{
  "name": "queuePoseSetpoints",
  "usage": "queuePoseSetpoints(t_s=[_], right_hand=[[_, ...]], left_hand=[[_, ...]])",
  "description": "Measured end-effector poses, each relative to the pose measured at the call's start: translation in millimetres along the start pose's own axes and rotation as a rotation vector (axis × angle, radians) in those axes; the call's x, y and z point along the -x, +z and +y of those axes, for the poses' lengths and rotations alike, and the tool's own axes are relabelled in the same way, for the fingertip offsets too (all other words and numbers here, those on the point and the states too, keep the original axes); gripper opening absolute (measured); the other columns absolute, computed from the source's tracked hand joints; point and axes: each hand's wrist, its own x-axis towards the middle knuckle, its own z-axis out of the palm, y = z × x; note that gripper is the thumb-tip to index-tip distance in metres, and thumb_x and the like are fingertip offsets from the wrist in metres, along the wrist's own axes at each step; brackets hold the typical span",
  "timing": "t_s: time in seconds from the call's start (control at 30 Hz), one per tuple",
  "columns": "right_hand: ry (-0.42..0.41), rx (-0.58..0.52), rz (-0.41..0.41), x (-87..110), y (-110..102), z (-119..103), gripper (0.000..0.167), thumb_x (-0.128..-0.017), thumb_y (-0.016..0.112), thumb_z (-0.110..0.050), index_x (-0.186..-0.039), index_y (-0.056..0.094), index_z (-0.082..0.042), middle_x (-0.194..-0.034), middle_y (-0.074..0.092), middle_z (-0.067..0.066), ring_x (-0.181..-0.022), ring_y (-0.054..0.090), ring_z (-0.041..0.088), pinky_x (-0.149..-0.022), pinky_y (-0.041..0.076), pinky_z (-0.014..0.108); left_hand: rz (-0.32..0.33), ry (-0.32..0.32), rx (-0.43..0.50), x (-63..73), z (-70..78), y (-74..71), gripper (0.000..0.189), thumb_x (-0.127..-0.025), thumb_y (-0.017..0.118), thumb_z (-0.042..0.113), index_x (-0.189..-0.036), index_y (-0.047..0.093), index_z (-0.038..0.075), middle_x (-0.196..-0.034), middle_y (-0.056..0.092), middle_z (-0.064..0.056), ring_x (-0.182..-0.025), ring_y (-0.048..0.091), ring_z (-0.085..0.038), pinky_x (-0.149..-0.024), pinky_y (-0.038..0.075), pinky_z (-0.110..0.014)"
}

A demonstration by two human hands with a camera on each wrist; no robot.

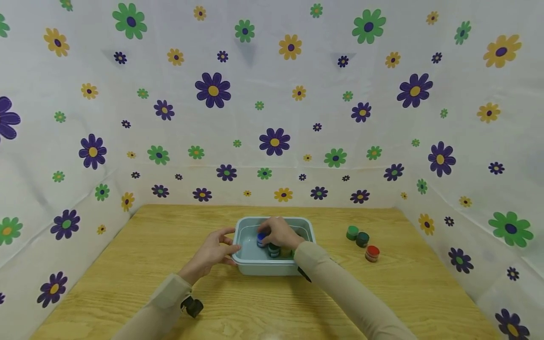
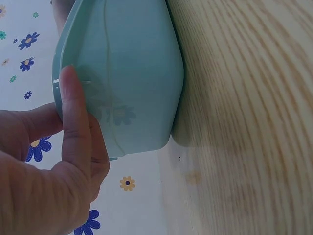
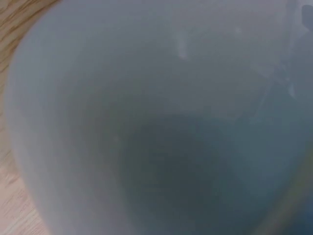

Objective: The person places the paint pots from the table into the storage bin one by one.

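A light blue plastic tub [image 1: 272, 269] stands on the wooden table. My left hand [image 1: 214, 250] grips its left end, thumb at the rim; the left wrist view shows the hand [image 2: 73, 142] with fingers on either side of the tub's rim [image 2: 57, 90]. Inside the tub, my right hand [image 1: 280, 233] pinches a small blue paint jar [image 1: 261, 240]. A dark-lidded jar [image 1: 274, 250] stands beside it, beneath the hand. The forearm hides part of the tub's right side. In the right wrist view, only the blurred tub wall [image 3: 146, 98] and some table show.
Right of the tub, a green-lidded jar [image 1: 352, 232], a dark green jar [image 1: 362, 239] and a red jar [image 1: 372, 253] stand on the table [image 1: 191, 302]. A flower-patterned white cloth [image 1: 238, 123] encloses the table's back and sides.
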Motion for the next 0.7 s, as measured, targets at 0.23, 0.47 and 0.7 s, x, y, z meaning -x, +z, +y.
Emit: queuePoseSetpoints(t_s=[0.23, 0.47, 0.7], right_hand=[[0.023, -0.026, -0.010, 1.4, -3, 3, 0.030, -0.085, 0.074, -0.004, -0.115, 0.072, -0.006, -0.116, 0.071, 0.009, -0.104, 0.066, 0.020, -0.093, 0.056, 0.037], [0.026, -0.126, -0.021, 14.1, -16, 8, 0.031, -0.087, 0.071, -0.003, -0.118, 0.070, -0.006, -0.116, 0.071, 0.007, -0.105, 0.066, 0.021, -0.093, 0.056, 0.037], [0.000, -0.211, -0.038, 32.9, -34, 18, 0.028, -0.090, 0.070, -0.008, -0.118, 0.070, -0.006, -0.113, 0.072, 0.006, -0.103, 0.067, 0.019, -0.091, 0.057, 0.035]], left_hand=[[-0.002, -0.006, -0.003, 0.2, 0.2, 0.7, 0.060, -0.091, 0.066, 0.001, -0.146, 0.042, 0.005, -0.104, 0.050, -0.018, -0.072, 0.065, -0.024, -0.061, 0.062, -0.038], [-0.005, -0.008, -0.002, 0.8, 1.9, 2.4, 0.062, -0.091, 0.067, 0.002, -0.146, 0.042, 0.006, -0.105, 0.051, -0.018, -0.071, 0.065, -0.023, -0.063, 0.062, -0.042], [0.007, -0.012, -0.012, 0.0, 0.0, 1.7, 0.061, -0.090, 0.068, 0.002, -0.146, 0.042, 0.006, -0.106, 0.050, -0.018, -0.071, 0.065, -0.024, -0.061, 0.061, -0.039]])
